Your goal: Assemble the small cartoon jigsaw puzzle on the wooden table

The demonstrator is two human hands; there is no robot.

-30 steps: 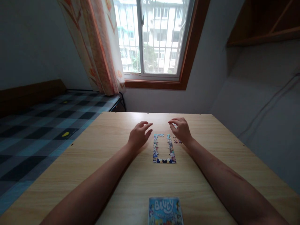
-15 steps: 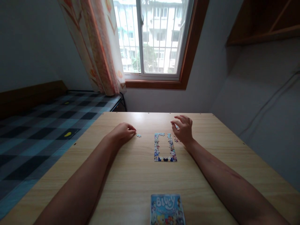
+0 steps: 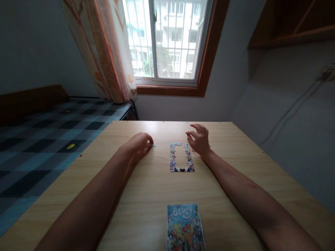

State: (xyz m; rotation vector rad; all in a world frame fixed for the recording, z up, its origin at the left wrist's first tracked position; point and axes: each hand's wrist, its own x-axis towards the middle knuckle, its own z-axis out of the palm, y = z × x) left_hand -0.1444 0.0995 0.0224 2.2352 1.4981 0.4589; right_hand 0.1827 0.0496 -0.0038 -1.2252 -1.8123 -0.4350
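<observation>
My left hand [image 3: 142, 142] is left of the puzzle, its fingers closed on a small pale-blue puzzle piece [image 3: 154, 145] at the tabletop. My right hand [image 3: 199, 140] hovers by the upper right corner of the puzzle border [image 3: 172, 158], thumb and fingers apart, with nothing visible between them. The border is a joined rectangular ring of colourful pieces around bare wood, with a gap along its top edge near the right corner. Some loose pieces [image 3: 193, 150] lie beside and behind my right hand, mostly hidden by it.
A blue puzzle box [image 3: 185, 226] marked "Bluey" lies at the near side of the wooden table [image 3: 146, 205]. Left of the table is a bed with a checked cover [image 3: 86, 125]. A window [image 3: 175, 42] and curtain [image 3: 104, 52] are beyond; a shelf [image 3: 300, 35] hangs at right.
My left fingers have closed over the pale-blue piece, which showed more fully beside them before. My right hand's fingers have spread slightly. The whole view has shifted, showing more of the box.
</observation>
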